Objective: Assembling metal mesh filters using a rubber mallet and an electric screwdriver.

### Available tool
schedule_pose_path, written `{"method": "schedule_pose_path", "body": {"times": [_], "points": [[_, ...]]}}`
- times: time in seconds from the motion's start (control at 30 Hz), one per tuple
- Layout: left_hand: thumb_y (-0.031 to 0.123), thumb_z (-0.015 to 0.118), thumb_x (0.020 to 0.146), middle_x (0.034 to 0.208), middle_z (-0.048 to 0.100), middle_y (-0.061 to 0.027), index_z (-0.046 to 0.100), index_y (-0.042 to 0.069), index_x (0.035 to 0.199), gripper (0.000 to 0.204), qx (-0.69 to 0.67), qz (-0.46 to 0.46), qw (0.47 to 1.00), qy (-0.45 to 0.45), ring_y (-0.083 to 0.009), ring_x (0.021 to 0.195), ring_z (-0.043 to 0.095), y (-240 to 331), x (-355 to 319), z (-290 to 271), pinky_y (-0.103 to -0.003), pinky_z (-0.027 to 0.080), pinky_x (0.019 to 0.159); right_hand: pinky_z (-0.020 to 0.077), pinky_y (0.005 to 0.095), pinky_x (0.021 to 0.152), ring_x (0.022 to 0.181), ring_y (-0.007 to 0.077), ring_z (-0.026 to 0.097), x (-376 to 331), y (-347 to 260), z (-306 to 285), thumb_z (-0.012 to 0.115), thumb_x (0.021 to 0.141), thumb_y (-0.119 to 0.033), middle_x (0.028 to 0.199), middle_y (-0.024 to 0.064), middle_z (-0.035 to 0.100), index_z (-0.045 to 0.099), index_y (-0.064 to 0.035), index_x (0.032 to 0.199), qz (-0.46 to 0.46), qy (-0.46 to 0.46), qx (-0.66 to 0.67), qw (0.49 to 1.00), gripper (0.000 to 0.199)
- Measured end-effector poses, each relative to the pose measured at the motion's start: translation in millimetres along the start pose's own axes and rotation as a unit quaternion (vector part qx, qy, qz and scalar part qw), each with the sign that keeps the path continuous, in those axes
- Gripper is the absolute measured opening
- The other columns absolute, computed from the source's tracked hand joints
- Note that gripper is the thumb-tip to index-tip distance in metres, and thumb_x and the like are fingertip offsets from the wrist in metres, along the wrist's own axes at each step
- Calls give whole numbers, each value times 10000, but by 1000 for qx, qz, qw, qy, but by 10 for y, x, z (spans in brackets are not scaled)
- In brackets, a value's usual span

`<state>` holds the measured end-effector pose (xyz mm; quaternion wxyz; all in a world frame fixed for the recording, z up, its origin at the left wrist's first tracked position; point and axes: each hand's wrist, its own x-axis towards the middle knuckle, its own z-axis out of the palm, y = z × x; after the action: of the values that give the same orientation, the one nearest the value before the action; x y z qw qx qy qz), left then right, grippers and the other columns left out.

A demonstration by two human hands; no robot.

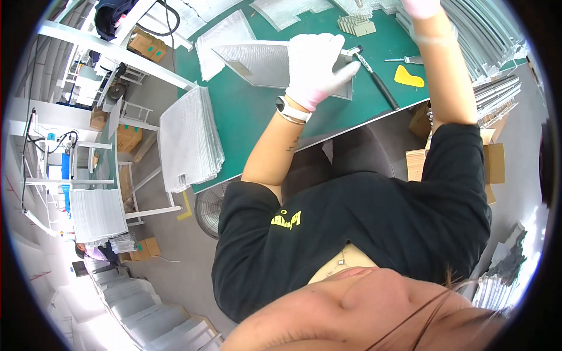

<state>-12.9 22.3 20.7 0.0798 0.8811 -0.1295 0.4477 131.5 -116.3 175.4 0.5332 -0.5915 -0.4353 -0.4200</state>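
Observation:
My left hand [319, 67], in a white glove with a watch at the wrist, is curled over the far edge of a framed silvery mesh panel [263, 61], its thumb apart. The fingertips are hidden. A small tan plate [240, 68] sits near the panel's left end. My right hand [421, 7] reaches to the far edge of the view, where its fingers are cut off. A hammer [379, 83] with a black handle lies right of the panel, its head near my left thumb. Farther right are a yellow scraper [409, 76] and a screwdriver [410, 59].
The green table [275, 114] carries a stack of mesh sheets [190, 137] at its left edge and several tan plates [357, 26] at the back. Long metal strips [489, 38] lie at the right. A floor fan [209, 212] and cardboard boxes [494, 164] stand below.

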Motion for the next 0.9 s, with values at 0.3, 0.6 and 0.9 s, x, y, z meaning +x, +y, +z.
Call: {"method": "schedule_pose_path", "body": {"times": [0.3, 0.6, 0.9], "points": [[391, 790, 761, 814, 611, -57, 673, 100, 1020, 406, -23, 16, 999, 35, -278, 787, 584, -158, 21, 241, -440, 408, 766, 534, 438, 869, 988, 382, 641, -2571, 581, -534, 644, 887, -211, 1070, 204, 626, 595, -41, 1263, 228, -517, -184, 804, 415], [392, 811, 730, 830, 615, -73, 650, 87, 971, 420, -22, -1, 1000, -9, -283, 808, 609, -74, 111, 124, -445, 437, 768, 551, 479, 752, 860, 381, 670, -2919, 580, -536, 487, 951, -125, 994, 207, 615, 495, -38, 1401, 150, -540, -337, 756, 458], [414, 852, 657, 984, 599, -95, 657, 94, 1046, 540, 69, -46, 995, 58, -313, 1028, 556, 56, -110, 154, -611, 253, 1104, 450, 388, 1041, 1216, 317, 601, -1678, 205, -1394, 541, 1007, -203, 1468, 186, 536, 405, -45, 1527, 286, -451, 8, 845, 560]]}}
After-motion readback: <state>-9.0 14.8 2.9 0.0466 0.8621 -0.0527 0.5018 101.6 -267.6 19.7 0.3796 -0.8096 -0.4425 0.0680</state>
